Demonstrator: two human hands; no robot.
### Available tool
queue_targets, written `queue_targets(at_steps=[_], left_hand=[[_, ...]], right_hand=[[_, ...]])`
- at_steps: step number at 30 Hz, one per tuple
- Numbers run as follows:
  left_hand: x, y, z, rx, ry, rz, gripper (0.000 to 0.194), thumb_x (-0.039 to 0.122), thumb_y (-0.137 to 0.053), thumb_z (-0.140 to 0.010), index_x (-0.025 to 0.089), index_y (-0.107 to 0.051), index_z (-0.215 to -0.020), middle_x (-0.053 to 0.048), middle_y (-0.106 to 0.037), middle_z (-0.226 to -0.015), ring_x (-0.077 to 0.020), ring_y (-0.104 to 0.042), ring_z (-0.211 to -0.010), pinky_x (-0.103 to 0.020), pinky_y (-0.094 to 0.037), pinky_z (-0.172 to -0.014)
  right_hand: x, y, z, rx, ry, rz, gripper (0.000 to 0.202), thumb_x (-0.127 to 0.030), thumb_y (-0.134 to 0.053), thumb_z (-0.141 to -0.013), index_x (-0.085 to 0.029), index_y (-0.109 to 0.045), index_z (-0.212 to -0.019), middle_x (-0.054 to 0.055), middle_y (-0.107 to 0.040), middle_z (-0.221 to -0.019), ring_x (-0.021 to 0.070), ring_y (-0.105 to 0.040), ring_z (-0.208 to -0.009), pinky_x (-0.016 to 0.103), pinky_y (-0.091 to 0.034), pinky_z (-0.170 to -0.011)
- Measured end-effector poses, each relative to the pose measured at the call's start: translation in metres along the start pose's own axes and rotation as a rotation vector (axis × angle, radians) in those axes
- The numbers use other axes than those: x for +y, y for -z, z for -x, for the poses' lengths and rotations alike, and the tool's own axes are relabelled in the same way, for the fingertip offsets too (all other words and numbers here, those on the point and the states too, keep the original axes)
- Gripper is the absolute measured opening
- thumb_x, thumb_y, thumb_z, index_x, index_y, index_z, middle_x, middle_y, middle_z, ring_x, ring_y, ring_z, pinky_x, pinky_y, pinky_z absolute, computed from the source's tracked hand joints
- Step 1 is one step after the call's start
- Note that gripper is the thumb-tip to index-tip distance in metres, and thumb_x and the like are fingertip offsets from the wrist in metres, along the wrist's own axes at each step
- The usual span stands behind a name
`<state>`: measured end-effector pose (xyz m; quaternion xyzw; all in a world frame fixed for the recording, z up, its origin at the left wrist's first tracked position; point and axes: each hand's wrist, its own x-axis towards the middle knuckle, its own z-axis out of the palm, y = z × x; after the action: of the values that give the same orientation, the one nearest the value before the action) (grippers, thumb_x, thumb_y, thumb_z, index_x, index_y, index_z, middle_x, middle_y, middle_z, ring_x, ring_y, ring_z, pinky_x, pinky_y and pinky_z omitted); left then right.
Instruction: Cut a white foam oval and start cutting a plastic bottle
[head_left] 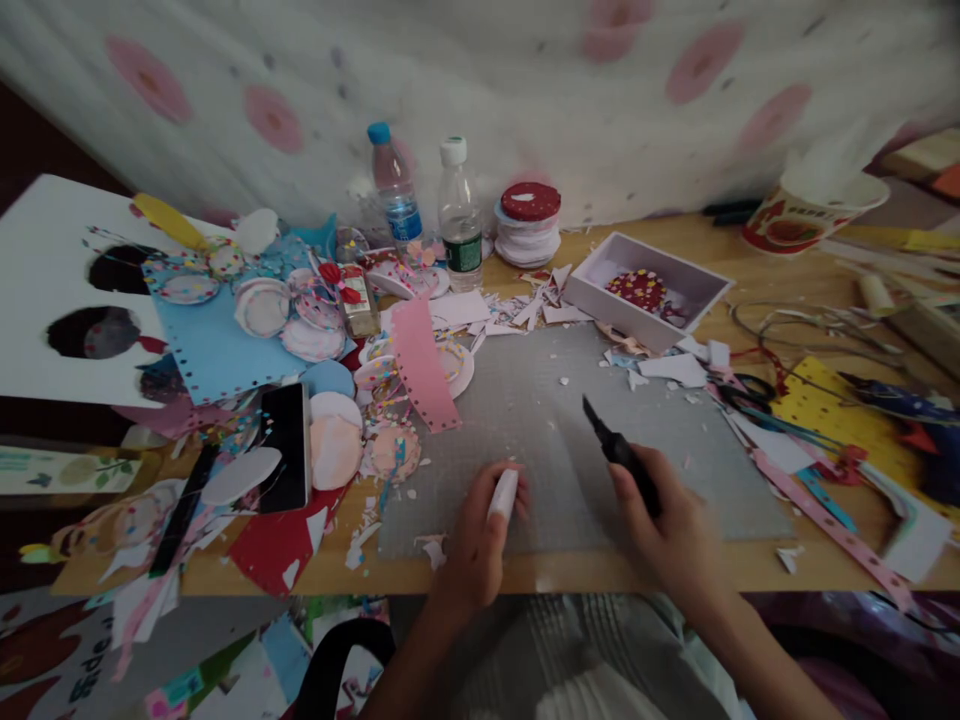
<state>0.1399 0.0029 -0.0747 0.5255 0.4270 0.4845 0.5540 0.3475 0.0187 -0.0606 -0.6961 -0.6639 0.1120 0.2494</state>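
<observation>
My left hand (480,535) is closed around a small white piece (504,494), which looks like folded or rolled paper, near the front edge of the grey cutting mat (547,400). In my right hand (667,525) is a black craft knife (626,462), its blade pointing up and to the left above the mat. The blade and the white piece are apart. A pink paper strip with dots (425,365) lies across the mat's upper left corner.
Paper discs and decorations crowd the left side, beside a phone (285,447). Two bottles (396,190) (460,220) stand at the back. A white box (637,320), scissors (750,393), a paper cup (810,208) and yellow dotted paper (825,410) are on the right.
</observation>
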Motion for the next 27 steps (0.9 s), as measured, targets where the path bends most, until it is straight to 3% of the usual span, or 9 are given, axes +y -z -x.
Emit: queue_targets(at_steps=[4, 7, 11, 14, 20, 24, 27], left_hand=[[0.010, 0.004, -0.008, 0.003, 0.094, -0.009, 0.040, 0.039, -0.042, -0.094, 0.025, -0.042, -0.132, -0.008, -0.054, -0.120, -0.0225, -0.052, -0.105, -0.037, -0.039, -0.095], [0.019, 0.008, -0.009, -0.028, 0.194, 0.029, 0.041, 0.031, -0.047, -0.089, 0.025, -0.046, -0.129, -0.006, -0.053, -0.114, -0.0224, -0.050, -0.105, -0.037, -0.037, -0.096], [0.022, 0.006, -0.008, -0.015, 0.274, 0.079, 0.044, 0.039, -0.054, -0.084, 0.024, -0.050, -0.125, -0.003, -0.053, -0.098, -0.0191, -0.050, -0.088, -0.034, -0.042, -0.084], [0.022, 0.003, -0.007, -0.045, 0.268, 0.072, 0.049, 0.046, -0.061, -0.081, 0.023, -0.051, -0.123, -0.003, -0.053, -0.096, -0.0179, -0.050, -0.086, -0.032, -0.042, -0.082], [0.026, 0.006, -0.002, -0.105, 0.203, -0.047, 0.054, 0.060, -0.049, -0.088, 0.022, -0.051, -0.126, -0.009, -0.060, -0.112, -0.0248, -0.055, -0.105, -0.040, -0.039, -0.098], [0.028, 0.008, 0.003, -0.125, 0.207, -0.184, 0.055, 0.052, -0.047, -0.092, 0.024, -0.041, -0.139, -0.010, -0.060, -0.123, -0.0269, -0.053, -0.116, -0.045, -0.034, -0.105], [0.026, 0.009, 0.006, -0.113, 0.223, -0.220, 0.053, 0.047, -0.046, -0.094, 0.024, -0.039, -0.141, -0.011, -0.058, -0.130, -0.0275, -0.048, -0.125, -0.047, -0.030, -0.110]], right_hand=[[0.001, 0.003, 0.006, -0.136, 0.078, -0.106, 0.033, -0.047, -0.038, -0.098, -0.021, -0.054, -0.109, 0.004, -0.071, -0.077, 0.0200, -0.070, -0.060, 0.025, -0.047, -0.049], [-0.006, 0.000, 0.012, -0.171, 0.154, -0.176, 0.028, -0.042, -0.040, -0.099, -0.021, -0.052, -0.111, 0.004, -0.072, -0.081, 0.0186, -0.070, -0.064, 0.024, -0.048, -0.052], [-0.023, 0.002, 0.015, -0.265, 0.323, -0.254, 0.023, -0.037, -0.041, -0.099, -0.020, -0.051, -0.112, 0.003, -0.071, -0.080, 0.0171, -0.069, -0.062, 0.024, -0.047, -0.053], [-0.037, 0.008, 0.016, -0.354, 0.379, -0.314, 0.021, -0.034, -0.043, -0.098, -0.020, -0.052, -0.111, 0.002, -0.070, -0.078, 0.0164, -0.067, -0.061, 0.024, -0.046, -0.053], [-0.045, 0.013, 0.018, -0.409, 0.419, -0.360, 0.029, -0.032, -0.045, -0.097, -0.019, -0.052, -0.121, 0.007, -0.072, -0.095, 0.0186, -0.070, -0.075, 0.027, -0.051, -0.061], [-0.041, 0.012, 0.018, -0.434, 0.428, -0.314, 0.036, -0.031, -0.044, -0.097, -0.017, -0.049, -0.130, 0.009, -0.072, -0.102, 0.0211, -0.071, -0.082, 0.031, -0.054, -0.068], [-0.040, 0.012, 0.019, -0.424, 0.434, -0.310, 0.036, -0.032, -0.044, -0.097, -0.017, -0.051, -0.129, 0.009, -0.073, -0.096, 0.0205, -0.070, -0.077, 0.030, -0.054, -0.064]])
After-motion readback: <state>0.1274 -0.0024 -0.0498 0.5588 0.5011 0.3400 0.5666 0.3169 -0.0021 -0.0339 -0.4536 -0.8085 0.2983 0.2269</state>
